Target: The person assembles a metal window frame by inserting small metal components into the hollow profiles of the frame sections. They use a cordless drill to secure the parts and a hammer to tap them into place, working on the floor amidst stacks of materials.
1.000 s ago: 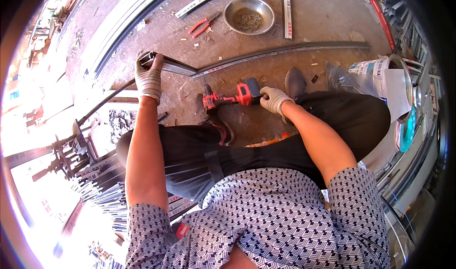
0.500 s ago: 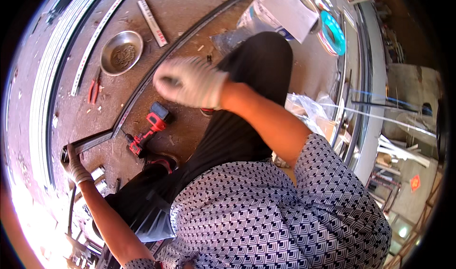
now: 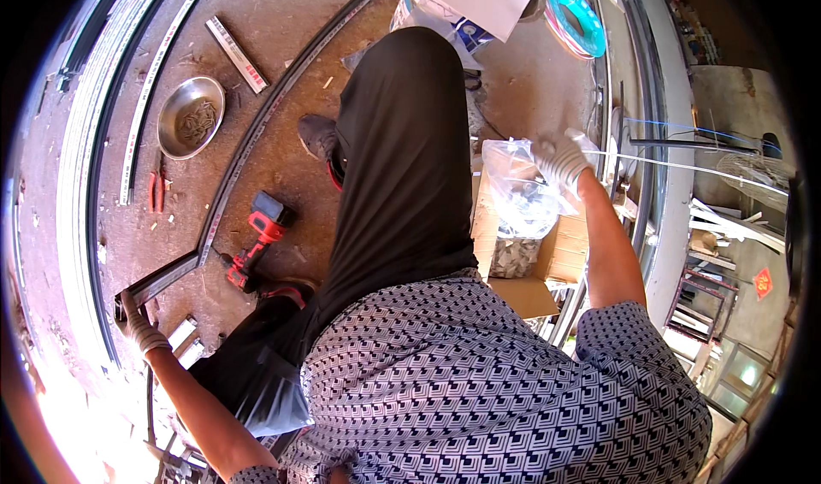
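My gloved left hand (image 3: pixel 142 328) is closed round the end of a long dark metal profile (image 3: pixel 174 272) at the lower left. The profile bends at a corner, then curves away toward the far side of the floor. Off to the right, my gloved right hand (image 3: pixel 560 161) is by a clear plastic bag (image 3: pixel 518 195) in an open cardboard box (image 3: pixel 566 249). Motion smears its fingers, so whether they grip anything is unclear. Small greyish pieces (image 3: pixel 515 257) show in the box below the bag.
A red cordless drill (image 3: pixel 256 243) lies by my foot. Beyond the profile are a metal bowl (image 3: pixel 190 118) of small fasteners, red-handled pliers (image 3: pixel 156 191) and a short white strip (image 3: pixel 236 55). Long white profiles (image 3: pixel 81 168) run along the left. A turquoise reel (image 3: pixel 578 18) is at the far right.
My right hand has swung from above the profile, across my raised knee, to the plastic bag on the right. My left hand keeps hold of the profile's end. My view has shifted slightly.
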`<state>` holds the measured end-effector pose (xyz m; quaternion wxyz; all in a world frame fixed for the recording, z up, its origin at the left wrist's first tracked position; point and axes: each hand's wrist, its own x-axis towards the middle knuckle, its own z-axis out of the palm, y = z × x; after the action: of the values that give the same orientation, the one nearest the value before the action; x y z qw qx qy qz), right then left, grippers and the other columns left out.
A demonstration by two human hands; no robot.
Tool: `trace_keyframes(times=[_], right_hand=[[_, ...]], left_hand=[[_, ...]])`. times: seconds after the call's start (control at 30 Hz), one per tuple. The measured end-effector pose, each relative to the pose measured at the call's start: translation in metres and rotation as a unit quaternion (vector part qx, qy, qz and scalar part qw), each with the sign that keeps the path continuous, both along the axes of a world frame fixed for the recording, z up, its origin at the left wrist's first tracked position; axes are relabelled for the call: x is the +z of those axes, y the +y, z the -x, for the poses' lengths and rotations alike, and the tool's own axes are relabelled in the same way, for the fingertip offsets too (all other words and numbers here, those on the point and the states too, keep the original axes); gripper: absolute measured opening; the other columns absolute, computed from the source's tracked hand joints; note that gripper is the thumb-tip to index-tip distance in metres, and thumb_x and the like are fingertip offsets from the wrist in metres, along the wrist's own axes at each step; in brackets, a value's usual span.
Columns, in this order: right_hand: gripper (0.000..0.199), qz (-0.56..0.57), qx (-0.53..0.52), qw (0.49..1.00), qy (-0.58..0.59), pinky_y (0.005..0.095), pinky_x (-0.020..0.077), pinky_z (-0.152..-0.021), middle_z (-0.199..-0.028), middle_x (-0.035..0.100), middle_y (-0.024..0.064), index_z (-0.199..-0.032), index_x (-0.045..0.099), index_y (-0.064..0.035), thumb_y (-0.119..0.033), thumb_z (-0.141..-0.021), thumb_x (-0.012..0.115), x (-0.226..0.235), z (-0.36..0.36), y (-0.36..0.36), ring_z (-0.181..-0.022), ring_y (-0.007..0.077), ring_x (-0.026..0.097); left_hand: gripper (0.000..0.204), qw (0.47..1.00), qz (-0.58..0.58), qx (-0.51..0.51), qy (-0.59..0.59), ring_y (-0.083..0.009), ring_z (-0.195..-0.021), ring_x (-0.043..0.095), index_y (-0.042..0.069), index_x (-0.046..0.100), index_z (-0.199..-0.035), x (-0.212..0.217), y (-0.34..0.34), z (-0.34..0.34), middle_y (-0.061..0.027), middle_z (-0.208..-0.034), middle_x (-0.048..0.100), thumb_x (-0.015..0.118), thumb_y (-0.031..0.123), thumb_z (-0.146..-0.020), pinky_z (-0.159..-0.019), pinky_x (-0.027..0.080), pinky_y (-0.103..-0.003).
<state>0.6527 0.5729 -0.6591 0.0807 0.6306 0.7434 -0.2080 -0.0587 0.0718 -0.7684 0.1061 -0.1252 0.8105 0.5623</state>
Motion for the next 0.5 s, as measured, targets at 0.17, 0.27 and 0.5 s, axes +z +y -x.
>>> trace_keyframes(times=[0.17, 0.27, 0.5], right_hand=[[0.039, 0.161, 0.075, 0.961, -0.213, 0.0422, 0.0498, -0.100, -0.123, 0.068, 0.0238, -0.111, 0.072, -0.0055, -0.036, -0.091, 0.060, -0.125, -0.110, -0.017, -0.116, 0.0385, 0.065], [0.045, 0.143, 0.081, 0.950, -0.267, 0.0414, 0.0480, -0.102, -0.125, 0.067, 0.0227, -0.122, 0.068, -0.0071, -0.040, -0.095, 0.053, -0.132, -0.090, -0.050, -0.120, 0.0381, 0.062], [0.041, 0.184, 0.013, 0.945, -0.269, 0.0402, 0.0485, -0.098, -0.120, 0.067, 0.0205, -0.118, 0.068, -0.0074, -0.038, -0.094, 0.055, -0.159, -0.097, -0.081, -0.116, 0.0357, 0.063]], left_hand=[[0.047, 1.000, 0.004, -0.005, 0.009, -0.0184, -0.086, 0.068, 0.017, 0.065, -0.115, 0.004, 0.007, -0.011, -0.0004, -0.105, 0.071, 0.087, 0.039, -0.080, -0.061, 0.058, -0.033], [0.045, 0.999, -0.024, -0.029, 0.012, -0.0174, -0.091, 0.066, 0.014, 0.064, -0.116, 0.008, -0.006, -0.009, -0.0011, -0.105, 0.070, 0.086, 0.035, -0.083, -0.070, 0.055, -0.030], [0.048, 0.999, 0.013, -0.025, 0.020, -0.0116, -0.089, 0.061, 0.016, 0.064, -0.116, 0.003, -0.003, -0.016, 0.0016, -0.104, 0.068, 0.087, 0.041, -0.081, -0.067, 0.046, -0.024]])
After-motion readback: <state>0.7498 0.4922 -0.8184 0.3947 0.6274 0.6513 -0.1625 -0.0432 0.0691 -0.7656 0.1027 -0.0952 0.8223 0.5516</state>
